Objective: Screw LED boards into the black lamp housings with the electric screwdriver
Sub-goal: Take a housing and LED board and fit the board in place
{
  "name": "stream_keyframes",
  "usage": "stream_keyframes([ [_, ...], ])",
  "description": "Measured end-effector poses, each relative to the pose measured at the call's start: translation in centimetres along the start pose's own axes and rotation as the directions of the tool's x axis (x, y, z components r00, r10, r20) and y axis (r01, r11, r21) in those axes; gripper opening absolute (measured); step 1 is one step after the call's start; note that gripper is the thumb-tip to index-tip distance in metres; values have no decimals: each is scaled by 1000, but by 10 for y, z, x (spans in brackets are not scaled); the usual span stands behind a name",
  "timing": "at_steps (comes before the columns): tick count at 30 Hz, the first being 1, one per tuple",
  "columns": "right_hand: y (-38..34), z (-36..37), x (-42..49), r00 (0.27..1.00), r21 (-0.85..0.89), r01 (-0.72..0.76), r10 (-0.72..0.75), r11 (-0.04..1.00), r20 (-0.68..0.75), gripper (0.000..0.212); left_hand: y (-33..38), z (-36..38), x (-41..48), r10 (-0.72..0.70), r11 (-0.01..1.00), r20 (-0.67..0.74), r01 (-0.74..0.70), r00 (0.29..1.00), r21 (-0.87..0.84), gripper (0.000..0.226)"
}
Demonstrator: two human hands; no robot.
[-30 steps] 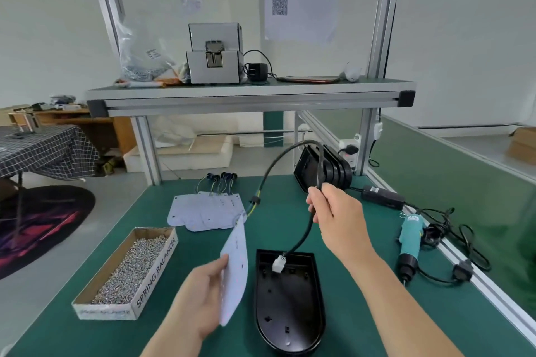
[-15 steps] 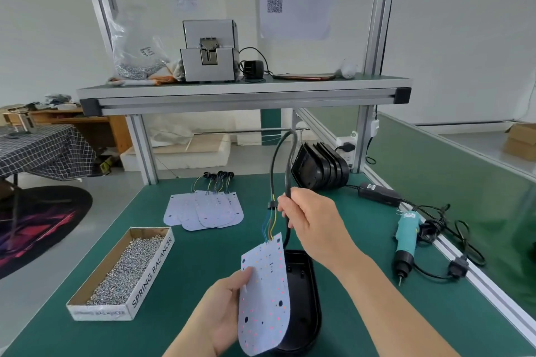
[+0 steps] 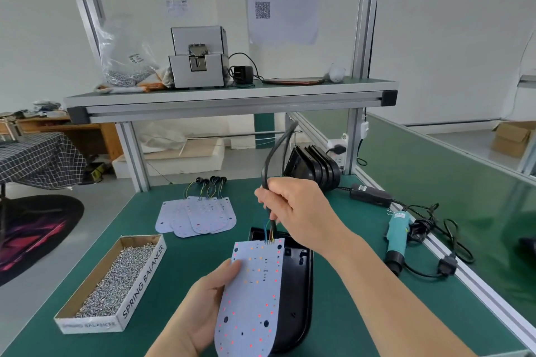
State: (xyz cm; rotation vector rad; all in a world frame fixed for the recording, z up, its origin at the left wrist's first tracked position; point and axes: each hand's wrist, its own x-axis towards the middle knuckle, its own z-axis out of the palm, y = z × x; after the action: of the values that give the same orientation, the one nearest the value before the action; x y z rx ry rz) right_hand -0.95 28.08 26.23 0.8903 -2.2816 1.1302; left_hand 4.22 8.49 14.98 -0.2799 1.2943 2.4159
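Note:
My left hand [image 3: 203, 307] holds a white LED board [image 3: 252, 298] by its left edge, tilted up over the open black lamp housing [image 3: 298, 287] on the green mat. Coloured wires run from the board's top into a looped black cable [image 3: 275, 151], which my right hand [image 3: 293, 206] grips above the housing. The teal electric screwdriver [image 3: 397, 235] lies on the mat to the right, untouched. A fan of more LED boards [image 3: 197, 217] lies further back. A stack of black housings [image 3: 313, 165] stands at the rear.
A cardboard box of screws [image 3: 116, 278] sits at the left front. A black power adapter [image 3: 369, 195] and tangled cords lie along the right rail. An aluminium shelf [image 3: 226, 101] with a grey screw feeder [image 3: 198, 58] spans overhead.
The LED board has turned face up and moved right over the housing. My right hand has lowered the cable closer to the housing.

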Motion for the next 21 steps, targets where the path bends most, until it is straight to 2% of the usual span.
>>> stream_keyframes([
  [4, 3, -1, -2, 984, 202, -174, 177, 964, 6, 33, 11, 3, -6, 42, 999, -12, -42, 999, -20, 48],
  [6, 7, -8, -5, 976, 84, -214, 209, 973, 62, 36, 15, 2, -7, 63, 996, -20, -64, 998, -61, 54],
  [9, 12, -10, -11, 974, -234, -136, 173, 963, 146, 40, 19, 2, -8, 106, 985, -29, -109, 994, -135, 51],
  [11, 11, -10, -17, 966, -262, -146, 194, 954, 171, 31, 20, 0, -8, 144, 973, -41, -149, 989, -178, 46],
  [12, 10, -11, -20, 959, -184, -205, 235, 961, 159, 33, 21, -2, -9, 162, 965, -39, -166, 986, -204, 44],
  [13, 9, -14, -23, 946, -14, -298, 297, 955, 129, 35, 21, -5, -10, 177, 956, -35, -181, 984, -229, 42],
  [15, 13, -14, -28, 887, 391, -452, 448, 802, 106, 30, 22, -11, -13, 194, 942, -18, -192, 981, -274, 39],
  [16, 16, -11, -31, 861, 468, -491, 493, 735, 127, 31, 21, -12, -15, 194, 938, -13, -189, 981, -290, 38],
  [19, 21, 15, -43, 837, 428, -547, 467, 719, 285, 52, 18, -9, -18, 173, 942, -3, -166, 985, -292, 40],
  [21, 21, 33, -50, 845, 451, -529, 399, 719, 356, 44, 13, -3, -20, 128, 954, 3, -123, 992, -274, 47],
])
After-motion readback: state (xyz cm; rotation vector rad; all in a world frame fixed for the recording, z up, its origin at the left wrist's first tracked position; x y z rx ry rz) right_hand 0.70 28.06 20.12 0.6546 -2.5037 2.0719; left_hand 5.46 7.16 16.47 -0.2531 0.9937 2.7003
